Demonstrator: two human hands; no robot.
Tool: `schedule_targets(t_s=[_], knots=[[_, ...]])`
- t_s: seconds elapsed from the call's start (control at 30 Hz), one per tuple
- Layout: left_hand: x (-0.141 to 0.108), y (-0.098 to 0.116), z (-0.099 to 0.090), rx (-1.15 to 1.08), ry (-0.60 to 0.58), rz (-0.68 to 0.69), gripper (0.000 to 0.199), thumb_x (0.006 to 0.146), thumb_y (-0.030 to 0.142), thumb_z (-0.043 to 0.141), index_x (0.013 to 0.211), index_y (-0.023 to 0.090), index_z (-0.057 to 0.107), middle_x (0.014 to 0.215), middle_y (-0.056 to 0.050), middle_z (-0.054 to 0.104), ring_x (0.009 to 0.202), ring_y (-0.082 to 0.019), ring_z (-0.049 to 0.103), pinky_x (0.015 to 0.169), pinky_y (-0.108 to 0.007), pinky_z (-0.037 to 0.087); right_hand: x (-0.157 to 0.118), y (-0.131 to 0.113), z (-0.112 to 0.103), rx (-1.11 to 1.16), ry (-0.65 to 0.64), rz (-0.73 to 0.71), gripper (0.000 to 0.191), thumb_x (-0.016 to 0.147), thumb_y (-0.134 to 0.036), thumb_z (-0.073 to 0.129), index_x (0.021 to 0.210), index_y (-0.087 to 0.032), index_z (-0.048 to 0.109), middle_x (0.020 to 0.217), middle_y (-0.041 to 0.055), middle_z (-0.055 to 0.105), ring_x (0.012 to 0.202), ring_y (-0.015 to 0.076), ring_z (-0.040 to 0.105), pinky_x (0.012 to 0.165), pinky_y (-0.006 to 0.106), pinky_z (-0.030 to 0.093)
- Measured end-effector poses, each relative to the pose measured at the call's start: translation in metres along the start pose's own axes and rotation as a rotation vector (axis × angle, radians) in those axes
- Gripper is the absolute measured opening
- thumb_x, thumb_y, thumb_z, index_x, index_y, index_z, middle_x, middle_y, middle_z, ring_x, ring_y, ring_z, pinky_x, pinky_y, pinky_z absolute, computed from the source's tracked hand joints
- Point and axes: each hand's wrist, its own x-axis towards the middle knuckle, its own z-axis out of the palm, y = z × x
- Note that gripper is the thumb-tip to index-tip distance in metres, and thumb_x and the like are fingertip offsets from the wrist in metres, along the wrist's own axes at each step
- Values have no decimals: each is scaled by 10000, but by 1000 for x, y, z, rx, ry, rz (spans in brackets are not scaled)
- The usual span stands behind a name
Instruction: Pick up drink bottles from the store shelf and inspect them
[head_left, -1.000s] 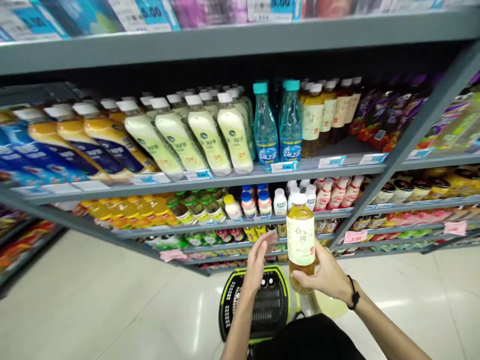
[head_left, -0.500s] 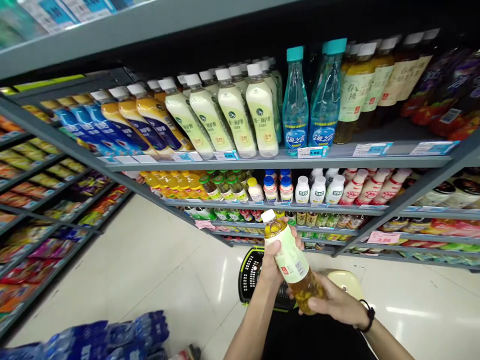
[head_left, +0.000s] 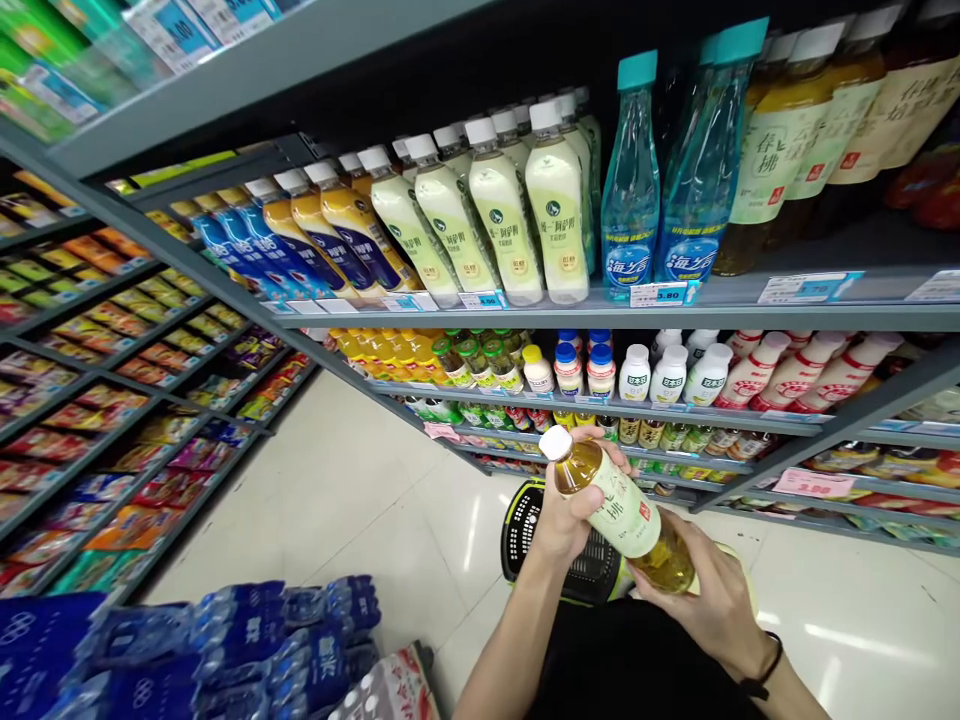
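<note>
A tea bottle [head_left: 628,510] with a white cap, pale green label and amber liquid is held tilted in both hands, its cap toward the upper left. Around its upper part, just below the cap, my left hand [head_left: 571,505] is closed, thumb on the label's edge. My right hand [head_left: 712,590] grips the bottle's lower end and wears a dark band at the wrist. Similar bottles [head_left: 780,150] stand at the right of the upper shelf, beside blue-capped bottles [head_left: 630,190].
A black basket with a green rim [head_left: 517,530] is on the floor below my hands. Drink shelves [head_left: 525,318] run across the front. Snack shelves [head_left: 150,450] line the left. Packs of bottled water [head_left: 247,630] lie at lower left.
The bottle has turned about its length, showing the large characters on its label, and is tilted flatter. The view has shifted, bringing more of the left shelves and water packs into sight.
</note>
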Motion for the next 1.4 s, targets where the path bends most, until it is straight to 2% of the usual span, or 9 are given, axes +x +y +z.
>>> schedule_targets(t_s=[0.37, 0.57, 0.77, 0.93, 1.03, 1.13, 1.23, 1.33, 1.4], knots=[[4, -7, 7, -51, 36, -21, 730, 651, 393, 914, 1286, 269, 577, 908, -12, 602, 810, -169, 589, 949, -410, 547, -15, 14, -1, -1, 51, 48, 589, 934, -334, 765, 1412, -122, 495, 1078, 171, 661, 906, 291, 683, 726, 398, 594], [3, -11, 7, -49, 56, -33, 609, 684, 376, 901, 1207, 266, 609, 948, -17, 620, 844, -173, 615, 912, -371, 548, -5, 12, -8, 166, -26, 126, 594, 869, -362, 818, 1346, -182, 514, 1090, 140, 695, 910, 275, 718, 739, 373, 616], [2, -11, 7, -90, 126, -82, 675, 647, 405, 924, 1226, 270, 602, 1027, -29, 629, 849, -161, 620, 846, -308, 543, -5, 7, -11, 779, -330, 471, 612, 810, -498, 836, 1281, -186, 601, 1178, 141, 738, 1025, 284, 734, 862, 367, 624], [-1, -11, 14, -142, 98, -124, 703, 645, 487, 894, 1245, 259, 606, 993, -32, 608, 744, -148, 594, 712, -299, 533, -10, -8, 3, 1722, -694, 651, 678, 829, -642, 765, 1234, -109, 652, 988, 159, 765, 604, 174, 694, 517, 258, 549], [-1, -10, 17, -128, 128, -108, 606, 690, 442, 875, 1209, 250, 628, 990, -33, 616, 757, -153, 600, 702, -297, 539, -9, -17, 11, 1985, -744, 701, 702, 834, -611, 766, 1308, -114, 619, 1008, 179, 768, 556, 158, 673, 491, 250, 530], [2, -5, 16, -70, 198, -40, 497, 724, 416, 868, 1137, 229, 664, 1008, -34, 632, 779, -154, 611, 714, -299, 559, -8, -18, 14, 1968, -684, 728, 655, 911, -630, 671, 1327, -129, 604, 1057, 192, 759, 555, 145, 642, 517, 291, 563], [4, -1, 14, 36, 276, 63, 470, 725, 417, 885, 1095, 211, 680, 1017, -38, 657, 789, -155, 634, 706, -288, 566, -9, -15, 13, 1687, -532, 745, 662, 947, -610, 651, 1428, -175, 520, 1164, 181, 733, 605, 151, 667, 559, 304, 578], [4, 0, 13, 120, 383, 164, 423, 747, 362, 888, 1080, 221, 668, 1019, -27, 681, 798, -147, 656, 720, -268, 561, -12, -10, 13, 1280, -391, 742, 738, 876, -451, 810, 1486, -224, 462, 1352, 162, 666, 928, 209, 739, 785, 331, 624], [3, 0, 13, 137, 429, 188, 378, 772, 323, 876, 1069, 226, 665, 1025, -17, 685, 794, -133, 660, 740, -262, 559, -16, -7, 16, 1109, -340, 741, 741, 833, -391, 859, 1457, -220, 497, 1428, 155, 631, 1200, 264, 683, 1016, 393, 579]])
